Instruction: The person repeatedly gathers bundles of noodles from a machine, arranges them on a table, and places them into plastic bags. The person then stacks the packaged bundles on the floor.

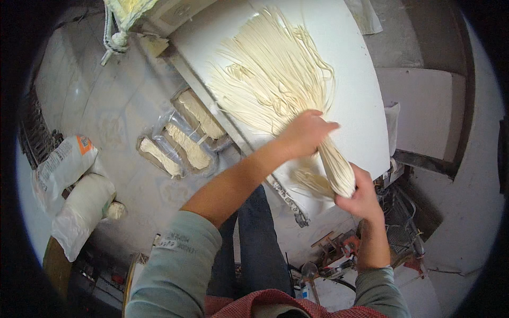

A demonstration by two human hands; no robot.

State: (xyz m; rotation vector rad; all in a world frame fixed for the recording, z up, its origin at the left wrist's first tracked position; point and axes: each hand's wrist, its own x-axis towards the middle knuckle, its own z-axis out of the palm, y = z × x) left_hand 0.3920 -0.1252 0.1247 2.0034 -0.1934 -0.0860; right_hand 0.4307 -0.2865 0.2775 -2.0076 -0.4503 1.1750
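A wide fan of long, pale noodle strands (270, 67) lies across the white tabletop (354, 103). The strands draw together into a narrow bundle (337, 167) at the near side. My left hand (306, 133), slightly blurred, is closed over the place where the bundle narrows. Around the smooth, rounded near end of that bundle, my right hand (360, 194) is gripping from the right. A smaller, blurred bunch of strands (312, 181) is beside the bundle, close to the table's near edge. Some loose strands curl on top of the fan.
Left of the table, several plastic-lined trays (183, 153) hold pale noodle bundles. White sacks (83, 206) lie farther left. A knotted rope (118, 41) hangs at upper left. Tools and clutter (342, 250) are below right; a pale panel (421, 113) stands beyond the table's right edge.
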